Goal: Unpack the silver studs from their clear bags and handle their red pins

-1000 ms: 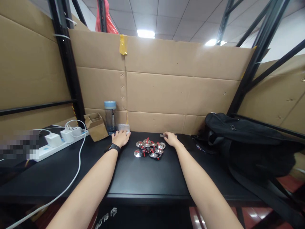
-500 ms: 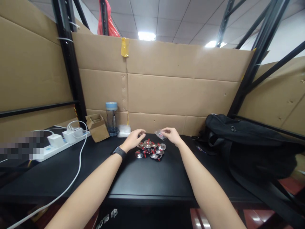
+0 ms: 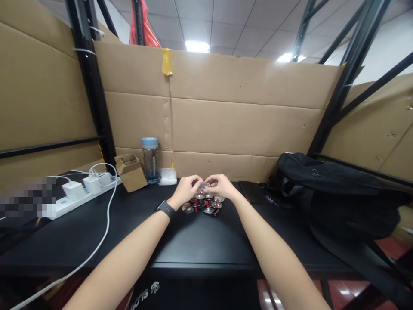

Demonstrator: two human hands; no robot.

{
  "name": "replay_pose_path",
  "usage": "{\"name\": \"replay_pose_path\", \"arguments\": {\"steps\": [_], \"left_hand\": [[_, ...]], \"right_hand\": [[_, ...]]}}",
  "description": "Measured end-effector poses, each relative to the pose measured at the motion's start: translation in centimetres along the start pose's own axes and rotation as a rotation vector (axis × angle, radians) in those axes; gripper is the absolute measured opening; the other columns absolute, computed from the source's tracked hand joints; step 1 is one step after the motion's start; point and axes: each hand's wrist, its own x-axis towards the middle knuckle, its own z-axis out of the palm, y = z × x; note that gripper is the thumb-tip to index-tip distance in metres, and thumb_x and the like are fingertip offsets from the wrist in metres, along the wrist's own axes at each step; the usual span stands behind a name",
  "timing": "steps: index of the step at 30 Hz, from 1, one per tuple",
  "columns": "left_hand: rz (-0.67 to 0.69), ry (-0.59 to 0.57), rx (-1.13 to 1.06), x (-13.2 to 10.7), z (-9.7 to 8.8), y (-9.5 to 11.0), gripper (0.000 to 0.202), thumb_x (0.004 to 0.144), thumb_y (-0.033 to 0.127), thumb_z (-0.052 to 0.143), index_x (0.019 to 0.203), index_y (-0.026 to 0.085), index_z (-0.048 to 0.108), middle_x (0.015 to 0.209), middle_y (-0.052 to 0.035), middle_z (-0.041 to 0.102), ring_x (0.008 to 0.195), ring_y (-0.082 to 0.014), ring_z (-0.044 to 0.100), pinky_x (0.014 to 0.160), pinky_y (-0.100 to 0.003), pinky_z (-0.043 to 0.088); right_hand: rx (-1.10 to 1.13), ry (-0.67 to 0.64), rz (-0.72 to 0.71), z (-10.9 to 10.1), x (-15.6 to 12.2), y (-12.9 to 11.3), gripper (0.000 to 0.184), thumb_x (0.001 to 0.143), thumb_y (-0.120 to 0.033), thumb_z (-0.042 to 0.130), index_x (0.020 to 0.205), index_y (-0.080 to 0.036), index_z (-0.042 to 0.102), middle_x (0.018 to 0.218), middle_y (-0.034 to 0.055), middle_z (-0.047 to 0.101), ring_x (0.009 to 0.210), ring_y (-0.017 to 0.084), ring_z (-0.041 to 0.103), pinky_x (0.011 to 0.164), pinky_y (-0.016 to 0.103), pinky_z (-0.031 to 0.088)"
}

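A pile of small shiny metal discs with red ties [image 3: 206, 205] lies on the black table [image 3: 200, 241]. My left hand [image 3: 186, 189], with a black watch on its wrist, and my right hand [image 3: 220, 186] meet just above the pile. Their fingertips pinch together on a small clear plastic bag [image 3: 204, 186] held between them. Much of the bag is hidden by the fingers.
At the back left stand a blue-lidded bottle [image 3: 150, 160], a small open cardboard box [image 3: 130, 171] and a stack of clear bags [image 3: 168, 176]. A white power strip [image 3: 80, 189] with cables lies left. A black backpack [image 3: 335, 193] fills the right. Cardboard walls enclose the table.
My left hand left the clear bags by the bottle and came right to the discs. My right hand lifted a small bag from the table and brought it left to meet the left hand.
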Motion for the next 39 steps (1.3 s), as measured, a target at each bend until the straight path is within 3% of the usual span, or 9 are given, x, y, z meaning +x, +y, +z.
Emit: {"name": "replay_pose_path", "arguments": {"steps": [4, 7, 18, 23, 27, 30, 36, 39], "left_hand": [[-0.057, 0.053, -0.069, 0.2, 0.2, -0.6, 0.027, 0.092, 0.039, 0.055, 0.088, 0.019, 0.073, 0.086, -0.0051, 0.077, 0.076, -0.0189, 0.070, 0.072, -0.027, 0.052], [-0.087, 0.072, -0.106, 0.2, 0.3, -1.1, 0.027, 0.091, 0.041, 0.058, 0.088, 0.019, 0.073, 0.089, -0.0062, 0.077, 0.078, -0.0201, 0.071, 0.074, -0.028, 0.054], [-0.124, 0.176, -0.202, 0.6, 0.6, -2.2, 0.029, 0.088, 0.045, 0.062, 0.087, 0.018, 0.073, 0.091, -0.0081, 0.077, 0.084, -0.0228, 0.072, 0.079, -0.033, 0.055], [-0.151, 0.202, -0.233, 0.7, 0.7, -2.4, 0.029, 0.088, 0.044, 0.062, 0.087, 0.017, 0.072, 0.091, -0.0086, 0.077, 0.085, -0.0228, 0.071, 0.078, -0.033, 0.055], [-0.180, 0.220, -0.235, 0.7, 0.6, -2.5, 0.028, 0.086, 0.043, 0.064, 0.087, 0.016, 0.072, 0.090, -0.0092, 0.077, 0.086, -0.0233, 0.071, 0.079, -0.033, 0.054], [-0.184, 0.229, -0.262, 0.7, 0.7, -2.7, 0.029, 0.086, 0.043, 0.064, 0.087, 0.016, 0.072, 0.091, -0.0095, 0.077, 0.086, -0.0233, 0.071, 0.079, -0.033, 0.055], [-0.214, 0.268, -0.225, 0.7, 0.7, -2.9, 0.028, 0.085, 0.043, 0.064, 0.085, 0.016, 0.073, 0.088, -0.0091, 0.077, 0.084, -0.0238, 0.071, 0.076, -0.034, 0.055], [-0.235, 0.287, -0.200, 0.7, 0.6, -3.1, 0.027, 0.084, 0.042, 0.064, 0.083, 0.017, 0.073, 0.086, -0.0092, 0.077, 0.085, -0.0243, 0.071, 0.078, -0.035, 0.055]], "right_hand": [[0.096, -0.099, 0.062, -0.7, -0.2, -0.1, 0.042, 0.081, -0.051, 0.072, 0.103, -0.016, 0.073, 0.096, 0.0081, 0.075, 0.075, 0.017, 0.071, 0.065, 0.025, 0.055], [0.167, -0.140, 0.141, -1.2, -0.4, 0.4, 0.041, 0.088, -0.053, 0.063, 0.101, -0.015, 0.072, 0.092, 0.0085, 0.075, 0.065, 0.015, 0.070, 0.057, 0.023, 0.052], [0.208, -0.167, 0.161, -1.2, -0.5, 1.5, 0.043, 0.062, -0.037, 0.085, 0.095, -0.012, 0.072, 0.076, 0.0067, 0.076, 0.064, 0.019, 0.070, 0.063, 0.029, 0.056], [0.237, -0.164, 0.151, -1.3, -0.6, 1.1, 0.053, 0.063, -0.032, 0.086, 0.109, -0.014, 0.068, 0.073, 0.0045, 0.076, 0.063, 0.018, 0.070, 0.064, 0.028, 0.056], [0.275, -0.091, 0.172, -1.1, -0.7, 0.8, 0.062, 0.064, -0.027, 0.086, 0.120, -0.016, 0.062, 0.080, 0.0047, 0.077, 0.067, 0.017, 0.070, 0.066, 0.028, 0.056], [0.290, -0.072, 0.202, -0.7, -0.7, 0.7, 0.063, 0.066, -0.027, 0.085, 0.122, -0.017, 0.058, 0.087, 0.0065, 0.077, 0.065, 0.016, 0.070, 0.064, 0.027, 0.056], [0.246, -0.016, 0.154, -0.6, -0.6, 0.1, 0.060, 0.067, -0.025, 0.083, 0.121, -0.017, 0.059, 0.072, 0.0024, 0.076, 0.055, 0.013, 0.064, 0.057, 0.024, 0.051], [0.231, -0.048, 0.117, -1.1, -0.8, -0.6, 0.059, 0.065, -0.029, 0.085, 0.117, -0.017, 0.062, 0.070, 0.0020, 0.075, 0.053, 0.014, 0.063, 0.055, 0.024, 0.051]]}}
